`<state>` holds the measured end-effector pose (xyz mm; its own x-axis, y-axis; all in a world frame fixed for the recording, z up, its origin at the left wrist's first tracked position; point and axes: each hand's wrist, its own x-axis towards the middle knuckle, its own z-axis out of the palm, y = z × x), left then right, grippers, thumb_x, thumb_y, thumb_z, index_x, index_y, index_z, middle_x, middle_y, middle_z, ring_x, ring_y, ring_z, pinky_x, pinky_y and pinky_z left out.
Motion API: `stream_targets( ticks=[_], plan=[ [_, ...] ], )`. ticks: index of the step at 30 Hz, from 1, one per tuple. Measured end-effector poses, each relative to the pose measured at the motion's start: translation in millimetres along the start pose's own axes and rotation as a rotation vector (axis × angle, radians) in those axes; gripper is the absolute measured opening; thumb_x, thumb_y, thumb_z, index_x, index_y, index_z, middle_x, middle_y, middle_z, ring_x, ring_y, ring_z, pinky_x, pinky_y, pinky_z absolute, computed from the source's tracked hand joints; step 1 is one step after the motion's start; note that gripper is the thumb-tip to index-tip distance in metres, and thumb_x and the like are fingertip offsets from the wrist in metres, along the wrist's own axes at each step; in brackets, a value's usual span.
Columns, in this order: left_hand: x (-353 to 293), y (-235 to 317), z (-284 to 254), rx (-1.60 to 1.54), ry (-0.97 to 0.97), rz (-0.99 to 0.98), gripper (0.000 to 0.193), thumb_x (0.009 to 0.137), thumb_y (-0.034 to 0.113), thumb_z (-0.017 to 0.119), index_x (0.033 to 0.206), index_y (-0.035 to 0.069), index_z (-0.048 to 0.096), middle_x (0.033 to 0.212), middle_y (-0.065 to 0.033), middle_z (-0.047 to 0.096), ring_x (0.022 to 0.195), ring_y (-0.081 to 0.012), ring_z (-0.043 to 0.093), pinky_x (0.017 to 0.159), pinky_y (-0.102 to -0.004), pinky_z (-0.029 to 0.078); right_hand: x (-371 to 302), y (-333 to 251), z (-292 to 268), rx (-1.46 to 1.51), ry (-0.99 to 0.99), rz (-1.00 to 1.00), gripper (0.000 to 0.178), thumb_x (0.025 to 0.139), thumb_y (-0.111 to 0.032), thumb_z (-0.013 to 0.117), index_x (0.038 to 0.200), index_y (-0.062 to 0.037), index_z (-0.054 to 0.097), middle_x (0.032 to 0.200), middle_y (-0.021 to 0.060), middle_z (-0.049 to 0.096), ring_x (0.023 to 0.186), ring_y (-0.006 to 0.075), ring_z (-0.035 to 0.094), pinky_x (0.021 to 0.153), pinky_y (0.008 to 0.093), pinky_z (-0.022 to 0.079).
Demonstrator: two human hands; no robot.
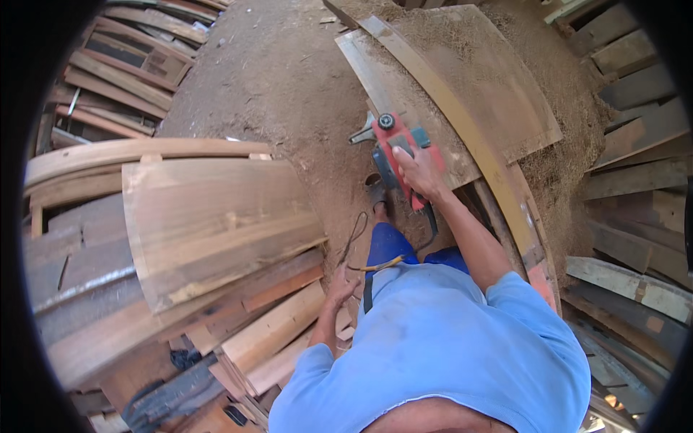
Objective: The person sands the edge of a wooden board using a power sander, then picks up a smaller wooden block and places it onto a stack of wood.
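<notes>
A red and black electric planer [427,154] is in my right hand [420,172], whose fingers wrap round its handle. It overlaps the left edge of a flat wooden board [446,94]; I cannot tell whether it touches the board. From its rear a dark power cord [434,225] curves down past my legs, with a yellow section [382,265] in front of my shirt. My left hand [342,284] hangs low on the left with its fingers closed on the cord, which also rises from there in a thin loop [354,234].
A long curved yellowish plank [469,119] lies across the board. To my left, a wide pale panel [224,216] rests on stacked lumber [94,245]. More planks [646,180] are piled at right. Shavings [581,119] cover the ground beside the board.
</notes>
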<state>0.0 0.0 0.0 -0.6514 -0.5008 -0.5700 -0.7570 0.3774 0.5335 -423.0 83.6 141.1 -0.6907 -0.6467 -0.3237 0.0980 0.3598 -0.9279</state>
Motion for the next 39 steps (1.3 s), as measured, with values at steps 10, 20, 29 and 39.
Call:
stream_targets(
  ticks=[10,20,29,39],
  plan=[
    [219,246,-99,-0.286,0.375,0.448,0.066,0.089,0.036,0.072,0.135,-0.007,0.055,0.12,-0.0263,0.061,0.115,-0.0404,0.057,0.102,-0.0453,0.044,68,-39,2,-0.185,0.053,-0.034,0.046,0.099,-0.045,0.051,0.09,-0.001,0.061,0.068,0.0087,0.059,0.062,0.0196,0.059,0.058,0.0346,0.046],
    [320,299,-155,-0.8,0.337,0.381,0.032,0.096,0.014,0.07,0.123,-0.001,0.065,0.099,-0.0022,0.072,0.082,-0.0072,0.063,0.072,-0.0244,0.051,178,-77,13,0.028,0.052,-0.055,0.053,0.098,-0.052,0.052,0.081,-0.0036,0.064,0.065,0.0015,0.058,0.056,0.0116,0.055,0.053,0.0301,0.044],
    [197,276,-79,-0.887,0.232,0.302,0.035,0.091,0.014,0.074,0.119,-0.005,0.066,0.103,-0.0067,0.07,0.088,-0.0125,0.066,0.077,-0.0292,0.054,38,-42,-3,0.064,-0.012,0.076,0.049,0.097,-0.049,0.054,0.091,-0.0011,0.061,0.068,0.0033,0.057,0.058,0.0117,0.057,0.054,0.0308,0.046],
    [87,261,-31,-0.57,0.207,0.233,0.057,0.081,0.011,0.082,0.133,0.001,0.06,0.113,-0.0124,0.059,0.089,-0.0182,0.065,0.081,-0.0316,0.054,-76,2,-18,0.158,-0.052,0.166,0.044,0.097,-0.045,0.053,0.093,-0.0018,0.06,0.066,0.0035,0.056,0.054,0.0123,0.055,0.05,0.0306,0.045]
  ],
)
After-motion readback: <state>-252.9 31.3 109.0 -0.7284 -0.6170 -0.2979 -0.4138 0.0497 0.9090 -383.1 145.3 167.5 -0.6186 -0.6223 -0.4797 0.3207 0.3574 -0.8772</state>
